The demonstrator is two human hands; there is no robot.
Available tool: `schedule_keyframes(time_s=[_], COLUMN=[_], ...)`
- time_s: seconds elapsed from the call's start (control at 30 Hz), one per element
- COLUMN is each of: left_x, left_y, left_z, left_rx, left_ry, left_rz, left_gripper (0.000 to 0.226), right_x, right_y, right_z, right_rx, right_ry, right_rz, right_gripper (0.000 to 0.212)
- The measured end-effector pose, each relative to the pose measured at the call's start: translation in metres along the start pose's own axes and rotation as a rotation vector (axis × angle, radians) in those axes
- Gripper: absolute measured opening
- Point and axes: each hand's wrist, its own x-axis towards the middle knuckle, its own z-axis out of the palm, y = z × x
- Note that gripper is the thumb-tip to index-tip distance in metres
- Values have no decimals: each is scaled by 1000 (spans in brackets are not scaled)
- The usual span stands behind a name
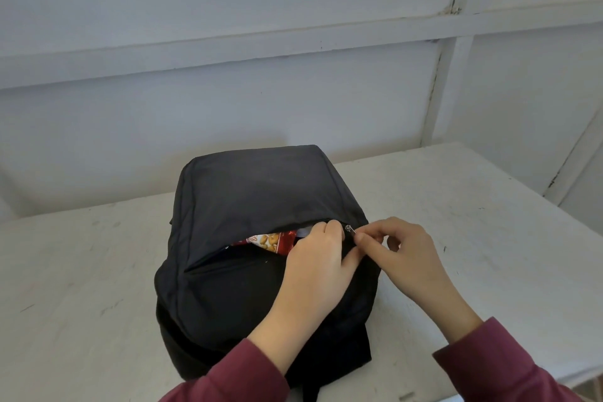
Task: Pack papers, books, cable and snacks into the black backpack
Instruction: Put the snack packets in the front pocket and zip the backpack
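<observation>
Scuffed white table against a pale panelled wall
The white table (456,206) fills the near half of the view, its top dull, with grey scuffs (109,305) on the left and small dark specks on the right. Behind it, on the far side, stands a pale blue-grey wall (228,114) crossed by a horizontal batten (228,47) that meets a vertical batten (448,75) on the right, where the paint is cracked (454,5)

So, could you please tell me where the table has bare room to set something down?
Bare table lies left of the backpack, and right of it beyond the right hand. Behind the backpack, the table is hidden. Crowded: the zipper pull, where the left hand meets the right.
</observation>
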Motion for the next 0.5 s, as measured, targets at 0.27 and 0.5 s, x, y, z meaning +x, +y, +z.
schedule_keyframes(time_s=[0.27, 0.5], left_x=[5, 5], left_y=[-1, 2], left_z=[2, 3], left_rx=[23, 84], left_ry=[-21, -63], left_rz=[-36, -95], left_gripper=[22, 22], right_x=[5, 10], right_y=[12, 25], right_z=[-2, 3], right_rx=[11, -77], right_ry=[-10, 0], right_rz=[-78, -211], right_gripper=[30, 34])
